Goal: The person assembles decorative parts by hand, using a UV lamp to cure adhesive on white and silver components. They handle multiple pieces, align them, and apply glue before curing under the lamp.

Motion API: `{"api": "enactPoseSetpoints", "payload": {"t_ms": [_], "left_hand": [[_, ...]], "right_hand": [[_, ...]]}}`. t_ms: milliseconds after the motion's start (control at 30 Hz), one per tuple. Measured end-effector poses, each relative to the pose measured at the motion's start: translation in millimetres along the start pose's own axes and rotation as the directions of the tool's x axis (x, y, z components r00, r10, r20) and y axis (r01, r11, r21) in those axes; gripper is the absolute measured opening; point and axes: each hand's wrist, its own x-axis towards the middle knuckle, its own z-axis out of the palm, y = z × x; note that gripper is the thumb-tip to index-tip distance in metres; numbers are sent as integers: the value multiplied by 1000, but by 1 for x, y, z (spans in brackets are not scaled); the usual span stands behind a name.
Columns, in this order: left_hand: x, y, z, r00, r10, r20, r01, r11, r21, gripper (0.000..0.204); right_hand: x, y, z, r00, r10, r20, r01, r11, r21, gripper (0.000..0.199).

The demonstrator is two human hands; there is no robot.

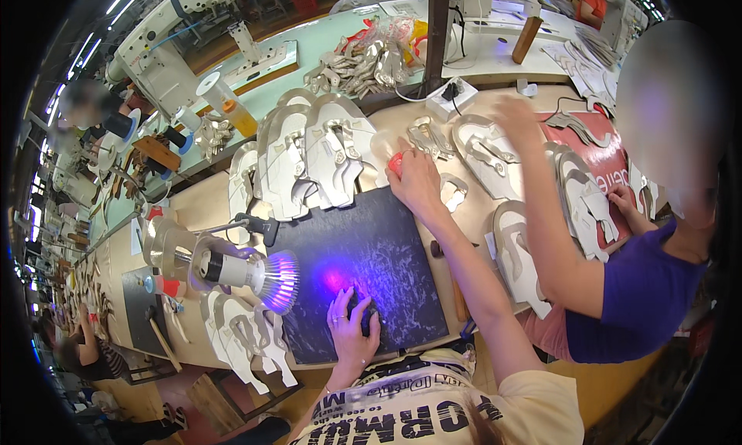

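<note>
My left hand (pixel 352 329) rests on a black work board (pixel 410 283) with its fingers stretched and apart. Beside its fingertips and thumb lies a small dark piece (pixel 370 318), partly covered by the hand and hard to make out. A violet-lit spot falls on the board just beyond these fingers, under a lamp (pixel 280 281) with a finned head. My right arm reaches forward past the board's far edge, where my right hand (pixel 417 184) is closed on a small red object (pixel 396 164) at a clear pot (pixel 386 144).
Stacks of pale shoe-upper pieces (pixel 332 147) stand beyond the board; more pieces (pixel 236 333) lie left of it. At right, a co-worker in a purple top (pixel 630 298) reaches over the table near further pieces (pixel 518 252). A hammer handle (pixel 459 298) lies by the board's right edge.
</note>
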Motion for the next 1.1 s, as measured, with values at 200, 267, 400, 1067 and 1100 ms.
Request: {"api": "enactPoseSetpoints", "payload": {"t_ms": [200, 267, 400, 1067, 1100], "left_hand": [[3, 0, 0, 1000, -1, 17, 1, 1000, -21, 37], [4, 1, 0, 999, -26, 36, 26, 1000, -15, 37], [5, 1, 0, 998, -33, 46, 34, 999, -23, 36], [5, 2, 3, 998, -31, 57, 30, 999, 14, 36], [5, 2, 3, 998, -23, 59, 21, 999, 24, 35]], "right_hand": [[85, 5, -25, 897, -440, 31, 366, 704, -609, 39], [129, 15, -29, 788, -594, 161, 483, 435, -760, 17], [195, 32, -16, 617, -643, 454, 691, 167, -704, 14], [32, 22, -45, 749, -641, 168, 614, 574, -542, 49], [4, 19, -55, 755, -618, 219, 648, 653, -391, 44]]}}
